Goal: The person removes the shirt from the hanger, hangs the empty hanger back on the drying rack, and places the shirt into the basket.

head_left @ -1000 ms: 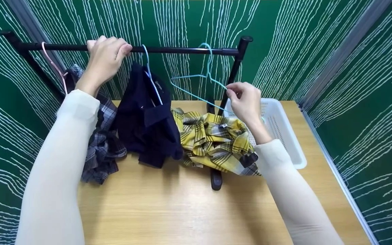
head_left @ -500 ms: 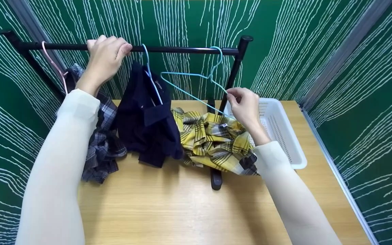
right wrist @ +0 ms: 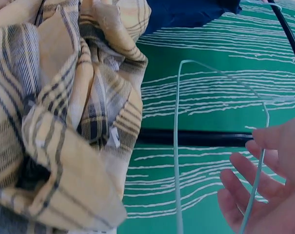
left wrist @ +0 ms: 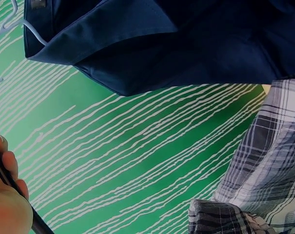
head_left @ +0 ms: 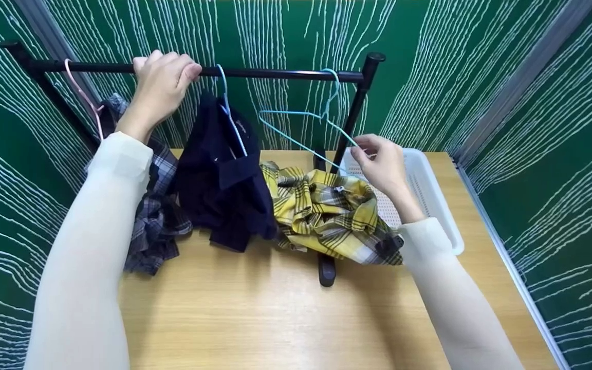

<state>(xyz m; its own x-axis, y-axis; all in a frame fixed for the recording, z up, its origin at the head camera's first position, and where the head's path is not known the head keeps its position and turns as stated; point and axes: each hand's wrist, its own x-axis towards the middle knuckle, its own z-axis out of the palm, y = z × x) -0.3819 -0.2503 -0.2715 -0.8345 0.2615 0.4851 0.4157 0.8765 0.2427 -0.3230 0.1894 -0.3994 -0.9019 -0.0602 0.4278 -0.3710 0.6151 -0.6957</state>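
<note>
The right hand pinched the light-blue wire hanger along its right shoulder, with the thumb and a finger closed on the wire and the remaining fingers loosely bent. The hanger's hook sat over the black rail near the rail's right end; the frame tilted below it, with the lower bar running down to just beside the yellow plaid garment. Whether bar and cloth touched could not be told. The left hand gripped the rail, fingers wrapped over it, between the pink hanger and the navy garment. The dark plaid garment hung at the far left, and the white basket stood on the counter below the right hand. The hanger appeared light and springy, its slender wire likely to swivel about the hook if pushed from one side; the shoulder near the neck seemed the steadiest hold. The yellow cloth appeared soft and limp, unlikely to break but apt to bunch, its folds offering little stiffness; the edge near the white label looked the most suitable grip point.
</note>
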